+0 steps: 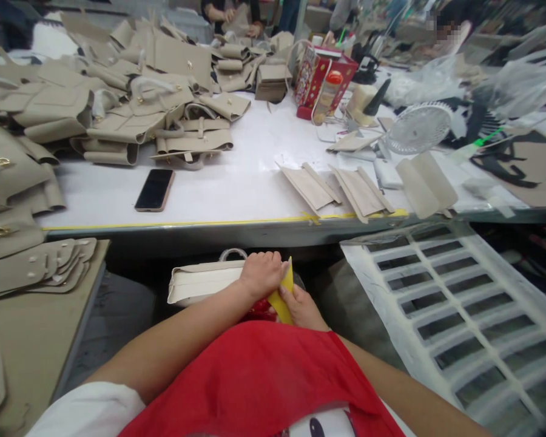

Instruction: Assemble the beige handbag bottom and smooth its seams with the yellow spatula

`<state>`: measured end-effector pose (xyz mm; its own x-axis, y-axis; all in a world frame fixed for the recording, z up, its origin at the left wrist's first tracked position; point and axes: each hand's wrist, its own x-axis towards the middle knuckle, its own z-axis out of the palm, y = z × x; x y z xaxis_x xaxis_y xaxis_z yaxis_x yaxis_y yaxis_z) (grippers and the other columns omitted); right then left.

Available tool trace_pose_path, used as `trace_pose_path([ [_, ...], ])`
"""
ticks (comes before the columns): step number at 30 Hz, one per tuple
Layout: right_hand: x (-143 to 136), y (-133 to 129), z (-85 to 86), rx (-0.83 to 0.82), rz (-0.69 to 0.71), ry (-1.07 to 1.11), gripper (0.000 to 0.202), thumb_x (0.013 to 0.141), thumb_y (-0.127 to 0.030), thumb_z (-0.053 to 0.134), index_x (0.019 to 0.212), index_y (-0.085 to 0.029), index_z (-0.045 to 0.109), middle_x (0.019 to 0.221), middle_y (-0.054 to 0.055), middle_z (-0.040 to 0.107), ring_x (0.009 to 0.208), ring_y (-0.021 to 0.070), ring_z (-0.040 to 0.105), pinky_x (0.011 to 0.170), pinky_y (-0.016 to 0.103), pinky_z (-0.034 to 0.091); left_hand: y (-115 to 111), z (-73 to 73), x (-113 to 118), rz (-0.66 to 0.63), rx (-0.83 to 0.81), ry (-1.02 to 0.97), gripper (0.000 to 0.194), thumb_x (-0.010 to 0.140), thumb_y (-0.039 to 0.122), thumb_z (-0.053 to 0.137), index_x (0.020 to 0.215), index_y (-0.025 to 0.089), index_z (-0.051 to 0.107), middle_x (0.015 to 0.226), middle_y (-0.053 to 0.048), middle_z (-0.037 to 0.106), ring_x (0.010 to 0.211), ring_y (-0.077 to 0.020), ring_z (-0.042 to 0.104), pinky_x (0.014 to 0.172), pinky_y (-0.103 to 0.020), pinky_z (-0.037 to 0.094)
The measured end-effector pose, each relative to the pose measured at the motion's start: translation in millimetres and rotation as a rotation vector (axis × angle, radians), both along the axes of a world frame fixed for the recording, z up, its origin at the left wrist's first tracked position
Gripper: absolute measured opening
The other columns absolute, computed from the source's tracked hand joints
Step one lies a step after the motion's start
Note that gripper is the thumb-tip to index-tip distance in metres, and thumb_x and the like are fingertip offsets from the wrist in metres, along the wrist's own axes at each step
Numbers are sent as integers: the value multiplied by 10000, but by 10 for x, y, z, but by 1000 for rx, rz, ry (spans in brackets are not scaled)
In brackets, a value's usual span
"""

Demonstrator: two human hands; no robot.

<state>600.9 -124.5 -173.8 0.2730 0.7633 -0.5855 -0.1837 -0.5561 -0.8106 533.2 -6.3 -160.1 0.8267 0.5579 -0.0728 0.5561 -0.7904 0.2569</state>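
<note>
While the long white counter (236, 176) sprawls under heaps of beige bag parts (118, 91), a cream handbag (200, 282) sits low by the lap; left hand (261, 273) clenched on it, right hand (303, 306) pinching a yellow scraper (282, 297).

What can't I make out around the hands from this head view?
- Right hand: fingers hidden behind the yellow piece.
- Cream bag: right end covered by the left hand; far side under the table edge.
- Red item between the hands: mostly hidden.
</note>
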Motion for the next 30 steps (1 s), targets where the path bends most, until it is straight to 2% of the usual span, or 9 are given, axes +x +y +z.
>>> trace_pose_path([
  [3,24,49,109,-35,-5,27,268,844,-472,438,845,-206,401,601,6,610,440,137,561,433,247,453,8,64,52,24,-40,21,498,925,412,209,964,78,576,890,-183,621,850,-289,602,734,-394,417],
  [7,119,27,285,-82,147,11,205,863,-403,425,853,-198,420,611,7,615,469,143,581,447,246,459,82,186,-106,52,-84,26,477,911,464,266,1054,119,562,948,-153,646,882,-265,617,772,-375,437],
  [12,304,-297,402,-113,266,-178,275,836,-474,443,847,-200,419,607,-23,577,428,125,537,391,226,406,383,259,-1135,291,-37,-364,508,919,445,220,1196,138,516,1238,-115,545,1118,-220,517,993,-336,349],
  [14,354,-371,457,-103,214,-345,310,844,-519,393,828,-210,407,607,-25,557,421,128,532,382,229,391,502,173,-1636,519,-24,-600,527,904,484,246,1173,136,538,1192,-112,576,1117,-219,515,1010,-349,336],
  [16,384,-317,548,-97,178,-560,365,864,-559,295,790,-217,397,582,-21,527,414,135,525,388,239,379,544,20,-2002,748,-182,-803,542,886,522,286,1182,138,526,1117,-113,614,1059,-215,555,963,-367,384],
  [18,384,-116,659,-55,214,-822,432,884,-566,177,763,-218,402,569,-1,518,447,151,537,431,253,378,491,-157,-2168,894,-492,-988,611,862,571,296,1187,101,512,1122,-143,609,1039,-225,571,901,-368,435],
  [21,267,405,791,55,491,-1229,478,906,-510,98,833,-201,456,654,67,586,600,206,594,528,282,371,365,-369,-2108,925,-901,-1145,701,827,628,296,1160,58,532,1137,-167,601,1049,-229,569,905,-339,434],
  [26,-248,1340,767,128,1178,-1505,501,882,-575,228,1016,-166,485,761,116,653,713,259,627,573,289,365,342,-445,-1903,971,-898,-1210,757,799,706,223,1105,121,594,1072,-100,642,1013,-219,580,890,-320,438],
  [30,-608,1822,619,231,1384,-1502,467,895,-536,262,970,-170,542,902,115,655,806,237,617,640,293,389,347,-421,-1938,1029,-912,-1146,785,792,726,164,1071,145,613,996,-74,664,959,-215,592,856,-322,448],
])
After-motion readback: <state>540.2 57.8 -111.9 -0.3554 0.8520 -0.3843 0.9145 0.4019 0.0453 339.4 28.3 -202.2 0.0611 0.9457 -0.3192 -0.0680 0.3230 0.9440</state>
